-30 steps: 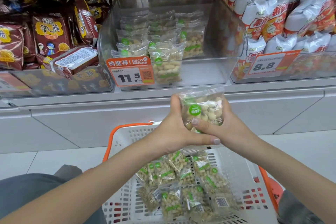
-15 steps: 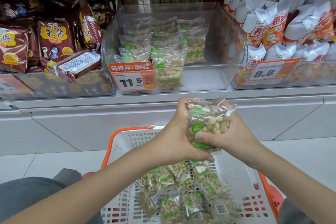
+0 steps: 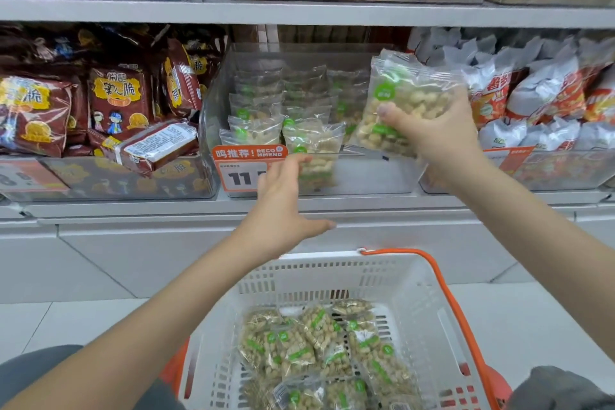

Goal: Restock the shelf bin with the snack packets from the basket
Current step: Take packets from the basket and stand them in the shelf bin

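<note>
The left hand [image 3: 283,210] hangs in front of the shelf bin [image 3: 376,176], fingers spread and loose, holding nothing. Its fingertips sit right by the orange price tag [image 3: 246,170] on the bin's front wall, though whether they actually touch it is hard to tell.

Just past that hand, inside the clear bin, rows of small packets [image 3: 263,130] stand upright. They fill the left and middle, and the floor of the bin to the right of them looks bare.

The right hand [image 3: 432,140] is up higher and further right, gripping one snack packet [image 3: 402,100] with the thumb across its front and the fingers behind. The packet is at the bin's right front corner, tilted a bit and not set down yet.

Handling-wise this looks easy. It's a thin clear film bag of loose nuts or beans, probably light, and floppy rather than stiff. The film is likely slick and crinkly, so pinching around the bulk of the contents like this seems safer than holding the sealed edge. Squeezing hard could maybe crush the contents.

Below both hands, the white basket [image 3: 416,276] with the orange handle holds a pile of the same basket packets [image 3: 316,343], so plenty is left to shelve.
</note>
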`<action>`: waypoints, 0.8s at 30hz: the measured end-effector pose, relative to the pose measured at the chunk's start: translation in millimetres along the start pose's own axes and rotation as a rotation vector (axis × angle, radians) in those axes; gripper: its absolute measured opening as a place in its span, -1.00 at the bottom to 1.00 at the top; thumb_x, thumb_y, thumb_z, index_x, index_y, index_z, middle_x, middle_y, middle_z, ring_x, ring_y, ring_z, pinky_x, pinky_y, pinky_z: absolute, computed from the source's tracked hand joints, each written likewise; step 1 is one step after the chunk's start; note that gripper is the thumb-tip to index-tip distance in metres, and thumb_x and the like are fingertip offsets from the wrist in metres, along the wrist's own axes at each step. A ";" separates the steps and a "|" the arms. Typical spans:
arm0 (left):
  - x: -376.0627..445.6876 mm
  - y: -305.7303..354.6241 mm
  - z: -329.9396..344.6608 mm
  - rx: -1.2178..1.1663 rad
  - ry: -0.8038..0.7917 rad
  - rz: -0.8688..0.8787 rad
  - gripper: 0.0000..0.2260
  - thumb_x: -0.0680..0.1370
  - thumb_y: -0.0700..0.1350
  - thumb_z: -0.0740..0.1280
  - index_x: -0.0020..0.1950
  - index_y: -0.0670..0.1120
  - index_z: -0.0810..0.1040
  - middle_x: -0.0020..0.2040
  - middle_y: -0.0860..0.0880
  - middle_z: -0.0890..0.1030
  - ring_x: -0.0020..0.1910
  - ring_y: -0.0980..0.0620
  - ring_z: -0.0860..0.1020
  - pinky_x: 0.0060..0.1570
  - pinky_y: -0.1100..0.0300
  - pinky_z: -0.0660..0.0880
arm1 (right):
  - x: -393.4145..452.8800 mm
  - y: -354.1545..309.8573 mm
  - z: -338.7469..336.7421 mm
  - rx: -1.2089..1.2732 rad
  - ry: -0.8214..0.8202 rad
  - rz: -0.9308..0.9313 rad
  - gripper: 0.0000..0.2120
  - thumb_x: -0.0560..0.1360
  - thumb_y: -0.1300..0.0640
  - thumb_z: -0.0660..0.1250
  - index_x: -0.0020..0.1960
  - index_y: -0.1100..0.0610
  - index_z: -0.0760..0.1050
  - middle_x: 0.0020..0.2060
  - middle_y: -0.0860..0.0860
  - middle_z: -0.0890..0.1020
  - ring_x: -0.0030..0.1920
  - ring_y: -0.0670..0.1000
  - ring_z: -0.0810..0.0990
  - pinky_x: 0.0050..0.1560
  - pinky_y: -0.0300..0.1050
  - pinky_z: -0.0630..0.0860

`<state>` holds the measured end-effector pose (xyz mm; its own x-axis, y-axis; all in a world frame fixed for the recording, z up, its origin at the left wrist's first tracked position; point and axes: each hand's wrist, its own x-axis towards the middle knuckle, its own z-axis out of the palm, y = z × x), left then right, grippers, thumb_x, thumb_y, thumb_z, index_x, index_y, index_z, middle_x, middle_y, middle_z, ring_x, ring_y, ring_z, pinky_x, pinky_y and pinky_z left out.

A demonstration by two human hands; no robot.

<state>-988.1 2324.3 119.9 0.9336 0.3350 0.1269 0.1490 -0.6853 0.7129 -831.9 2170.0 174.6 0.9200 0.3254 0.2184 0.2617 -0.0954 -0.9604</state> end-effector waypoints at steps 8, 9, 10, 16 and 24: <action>5.5 -16.0 -10.2 -0.012 0.049 -0.025 -0.15 0.31 -0.07 0.57 0.44 0.03 0.12 0.25 -0.01 0.33 0.26 -0.03 0.31 0.25 0.13 0.31 | 83.0 21.4 27.9 -0.234 0.090 0.074 0.14 0.23 -0.13 0.58 0.53 0.17 -0.05 0.46 0.11 0.28 0.42 0.07 0.31 0.44 -0.03 0.27; 4.9 -16.7 -10.0 -0.009 0.045 -0.018 -0.13 0.31 -0.07 0.57 0.44 0.04 0.10 0.25 -0.01 0.32 0.27 -0.03 0.29 0.26 0.13 0.30 | 86.5 25.2 27.9 -0.226 0.111 0.101 0.12 0.24 -0.12 0.59 0.53 0.17 -0.03 0.44 0.11 0.29 0.42 0.07 0.32 0.44 -0.04 0.26; 5.1 -17.6 -9.3 -0.005 0.038 -0.008 -0.13 0.31 -0.06 0.57 0.44 0.06 0.09 0.24 0.00 0.31 0.28 -0.03 0.28 0.25 0.14 0.29 | 88.4 29.4 28.8 -0.235 0.115 0.109 0.12 0.22 -0.12 0.59 0.53 0.17 0.00 0.43 0.10 0.33 0.40 0.08 0.34 0.43 -0.04 0.27; 12.1 -18.3 -5.2 0.035 0.007 0.019 -0.15 0.34 -0.09 0.55 0.43 0.12 0.06 0.18 0.02 0.24 0.27 -0.04 0.27 0.23 0.14 0.29 | 86.8 44.1 34.0 -0.318 -0.201 0.294 0.14 0.16 0.08 0.64 0.52 0.19 0.01 0.38 0.10 0.40 0.30 0.05 0.46 0.28 -0.11 0.41; 14.8 -20.5 -0.9 0.045 0.022 0.010 -0.16 0.35 -0.12 0.53 0.44 0.13 0.05 0.18 0.03 0.21 0.29 -0.02 0.25 0.20 0.19 0.26 | 90.7 41.5 50.2 -0.272 -0.284 0.551 0.05 0.33 0.05 0.54 0.56 0.14 -0.09 0.52 0.07 0.14 0.49 0.11 0.19 0.44 -0.07 0.17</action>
<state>-977.6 2343.9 107.8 0.9278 0.3417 0.1496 0.1545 -0.7171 0.6797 -752.3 2242.9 145.9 0.8376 0.3920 -0.3806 -0.1259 -0.5393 -0.8326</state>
